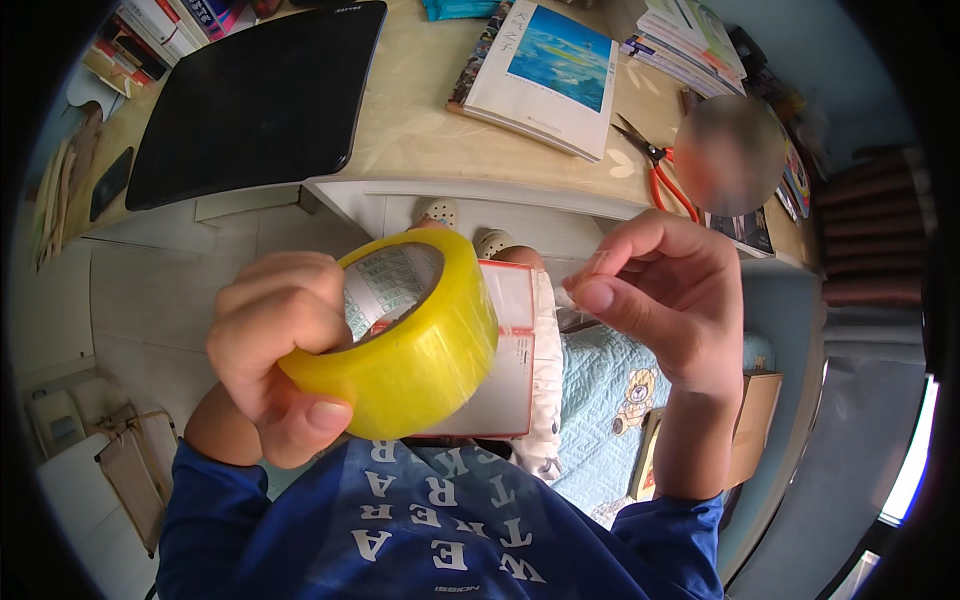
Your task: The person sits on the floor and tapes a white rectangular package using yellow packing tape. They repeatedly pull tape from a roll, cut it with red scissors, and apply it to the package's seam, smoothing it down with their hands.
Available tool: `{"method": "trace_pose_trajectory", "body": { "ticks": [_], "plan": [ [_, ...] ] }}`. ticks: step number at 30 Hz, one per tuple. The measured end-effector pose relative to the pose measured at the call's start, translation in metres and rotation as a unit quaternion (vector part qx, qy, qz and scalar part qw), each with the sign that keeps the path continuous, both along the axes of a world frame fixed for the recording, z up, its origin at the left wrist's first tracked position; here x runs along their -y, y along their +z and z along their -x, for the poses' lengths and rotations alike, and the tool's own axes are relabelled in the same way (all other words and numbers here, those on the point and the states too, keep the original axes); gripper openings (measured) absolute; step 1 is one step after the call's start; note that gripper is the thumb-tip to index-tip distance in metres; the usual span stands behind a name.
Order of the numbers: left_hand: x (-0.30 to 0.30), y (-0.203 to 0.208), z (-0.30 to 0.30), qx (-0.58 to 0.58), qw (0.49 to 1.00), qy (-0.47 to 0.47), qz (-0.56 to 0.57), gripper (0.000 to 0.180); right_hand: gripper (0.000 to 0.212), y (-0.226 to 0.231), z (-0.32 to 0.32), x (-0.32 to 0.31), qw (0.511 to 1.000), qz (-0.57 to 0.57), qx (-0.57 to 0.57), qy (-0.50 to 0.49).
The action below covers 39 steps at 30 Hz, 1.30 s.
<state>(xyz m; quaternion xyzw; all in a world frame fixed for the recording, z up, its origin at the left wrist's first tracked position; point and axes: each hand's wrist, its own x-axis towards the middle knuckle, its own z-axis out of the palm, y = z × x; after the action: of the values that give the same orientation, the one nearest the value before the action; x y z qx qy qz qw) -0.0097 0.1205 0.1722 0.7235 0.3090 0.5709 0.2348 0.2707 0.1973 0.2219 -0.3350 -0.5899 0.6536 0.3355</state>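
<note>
A wide roll of yellow packing tape is in my left hand, whose fingers pass through its core while the thumb presses the outer side. The roll is tilted over my lap. To its right, my right hand has thumb and forefinger pinched together on a thin, see-through bit of tape. Faint clear streaks lie between that pinch and the roll; whether they join it I cannot tell. Beneath the roll, a flat white box with red edges rests on my lap, partly hidden.
Ahead is a desk bearing a black flat panel, a phone, a book with a blue picture and orange-handled scissors. Stacked books stand farther back. A light-blue quilt lies at my right.
</note>
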Motion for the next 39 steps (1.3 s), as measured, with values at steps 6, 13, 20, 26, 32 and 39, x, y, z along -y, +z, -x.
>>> {"method": "trace_pose_trajectory", "body": {
  "ticks": [6, 13, 20, 26, 32, 39],
  "plan": [
    [0.005, 0.005, 0.002, -0.032, 0.999, 0.034, 0.007, 0.04, 0.017, 0.029, 0.005, 0.02, 0.962, -0.214, 0.161, -0.049],
    [0.001, 0.016, -0.001, -0.047, 0.998, 0.031, 0.033, 0.039, 0.014, 0.028, 0.002, 0.028, 0.955, -0.231, 0.166, -0.084],
    [0.006, 0.022, -0.003, -0.048, 0.993, 0.009, 0.103, 0.037, 0.007, 0.011, -0.005, 0.025, 0.969, -0.181, 0.146, -0.087],
    [0.022, 0.017, 0.03, -0.08, 0.977, 0.115, 0.163, 0.032, 0.008, 0.01, -0.051, 0.017, 0.97, -0.109, 0.138, -0.166],
    [0.002, 0.011, 0.066, -0.312, 0.911, 0.271, -0.004, 0.014, 0.013, -0.004, -0.061, 0.022, 0.977, -0.056, 0.097, -0.182],
    [-0.085, -0.023, 0.073, -0.427, 0.778, 0.458, -0.053, 0.031, 0.013, 0.0, -0.048, 0.042, 0.957, -0.099, 0.165, -0.216]
  ]
}}
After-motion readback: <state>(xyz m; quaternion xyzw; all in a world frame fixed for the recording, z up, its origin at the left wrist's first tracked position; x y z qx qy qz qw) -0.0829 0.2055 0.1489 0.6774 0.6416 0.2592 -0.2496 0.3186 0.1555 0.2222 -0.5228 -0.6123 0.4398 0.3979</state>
